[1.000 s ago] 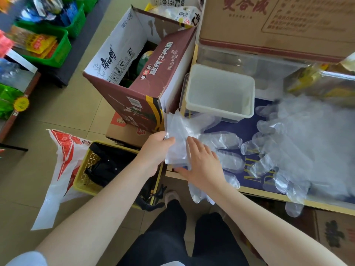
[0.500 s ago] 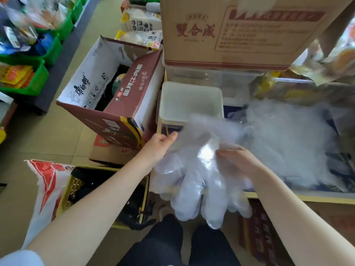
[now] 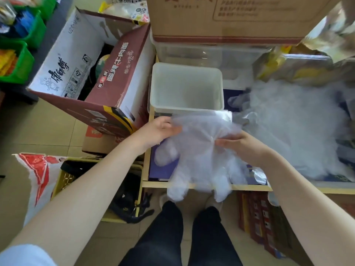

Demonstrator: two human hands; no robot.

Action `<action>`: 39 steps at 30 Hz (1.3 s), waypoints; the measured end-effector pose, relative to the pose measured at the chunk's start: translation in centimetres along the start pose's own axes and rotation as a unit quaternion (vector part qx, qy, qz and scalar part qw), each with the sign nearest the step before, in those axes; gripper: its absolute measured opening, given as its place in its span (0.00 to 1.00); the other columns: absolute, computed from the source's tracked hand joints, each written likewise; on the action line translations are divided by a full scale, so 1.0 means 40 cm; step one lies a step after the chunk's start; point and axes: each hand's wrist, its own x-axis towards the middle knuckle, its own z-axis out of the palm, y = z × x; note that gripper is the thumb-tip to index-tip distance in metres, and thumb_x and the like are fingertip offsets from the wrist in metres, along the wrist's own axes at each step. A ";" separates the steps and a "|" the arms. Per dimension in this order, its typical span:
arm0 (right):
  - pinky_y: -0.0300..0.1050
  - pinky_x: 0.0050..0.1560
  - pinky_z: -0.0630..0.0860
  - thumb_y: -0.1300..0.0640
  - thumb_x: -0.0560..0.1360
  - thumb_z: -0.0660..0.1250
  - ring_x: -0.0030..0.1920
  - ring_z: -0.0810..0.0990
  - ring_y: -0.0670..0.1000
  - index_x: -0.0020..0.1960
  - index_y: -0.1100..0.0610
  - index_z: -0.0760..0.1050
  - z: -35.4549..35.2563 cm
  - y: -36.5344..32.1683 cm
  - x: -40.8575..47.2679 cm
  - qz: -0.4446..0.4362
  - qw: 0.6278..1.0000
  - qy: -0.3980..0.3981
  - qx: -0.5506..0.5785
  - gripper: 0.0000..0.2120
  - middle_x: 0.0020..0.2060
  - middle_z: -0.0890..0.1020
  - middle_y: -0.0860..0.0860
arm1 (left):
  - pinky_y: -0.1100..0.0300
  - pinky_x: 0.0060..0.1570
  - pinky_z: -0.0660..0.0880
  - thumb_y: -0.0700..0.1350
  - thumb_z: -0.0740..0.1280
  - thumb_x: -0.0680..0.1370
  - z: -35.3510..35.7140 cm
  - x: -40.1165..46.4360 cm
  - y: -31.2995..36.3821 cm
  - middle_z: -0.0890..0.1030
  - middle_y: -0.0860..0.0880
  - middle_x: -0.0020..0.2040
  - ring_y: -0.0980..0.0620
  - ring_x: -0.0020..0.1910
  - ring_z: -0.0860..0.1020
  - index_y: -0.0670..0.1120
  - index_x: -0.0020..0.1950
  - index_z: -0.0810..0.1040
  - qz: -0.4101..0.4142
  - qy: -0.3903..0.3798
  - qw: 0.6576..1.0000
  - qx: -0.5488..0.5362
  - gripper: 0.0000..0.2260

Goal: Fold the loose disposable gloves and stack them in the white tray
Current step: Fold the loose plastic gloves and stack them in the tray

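Head view looks down on a cluttered corner where a large tan printed cardboard carton (image 3: 240, 18) sits at the far end of the worktop (image 3: 201, 186), overhanging a clear plastic tub beneath it. To the left, an open maroon-and-white cardboard box (image 3: 107, 87) leans on the floor, close against the worktop's edge. On the right of the worktop lies a broad, cloudy heap of loose clear disposable gloves (image 3: 295, 127), spreading almost to the near lip. Between box and heap stands the white rectangular plastic tray (image 3: 187, 106), apparently with nothing in it.

Just in front of the tray, both hands hold one thin translucent plastic glove (image 3: 197, 160) in the air, cuff uppermost, its fingers dangling past the worktop's near edge. The left hand (image 3: 155, 131) pinches the cuff's left corner; the right hand (image 3: 242, 144) pinches the film near the middle, where it bunches into creases.

The film looks nearly weightless, limp and slippery, likely to cling to itself and drift with any air, so it would fold best laid flat and held at the cuff corners and fingertips rather than mid-palm.

Bare worktop is scarce: only a strip between the tray and the near lip, hemmed by the leaning box on the left and the heap on the right. The tray's near rim sits just beyond the hands, so the carry is short.
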 end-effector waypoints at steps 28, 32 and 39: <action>0.31 0.40 0.75 0.64 0.73 0.68 0.36 0.81 0.42 0.42 0.56 0.79 -0.061 0.009 0.124 -0.027 0.999 -0.021 0.012 0.04 0.34 0.84 0.45 | 0.53 0.56 0.74 0.51 0.73 0.69 -0.023 0.084 0.096 0.82 0.45 0.53 0.47 0.54 0.79 0.45 0.60 0.76 -0.026 0.034 0.988 -0.148 0.22; 0.38 0.39 0.79 0.62 0.75 0.66 0.36 0.82 0.47 0.44 0.57 0.79 -0.074 0.023 0.135 -0.022 0.999 -0.006 0.046 0.03 0.36 0.84 0.49 | 0.61 0.54 0.75 0.46 0.74 0.71 -0.044 0.063 0.049 0.83 0.50 0.52 0.53 0.52 0.81 0.44 0.59 0.77 -0.039 -0.045 0.998 -0.010 0.19; 0.33 0.29 0.74 0.62 0.78 0.61 0.28 0.78 0.43 0.43 0.58 0.76 -0.051 0.037 0.129 -0.026 0.987 0.041 0.153 0.07 0.30 0.81 0.47 | 0.66 0.32 0.75 0.35 0.64 0.77 -0.045 0.036 0.106 0.81 0.52 0.32 0.59 0.28 0.79 0.44 0.42 0.76 0.056 0.040 0.992 0.108 0.07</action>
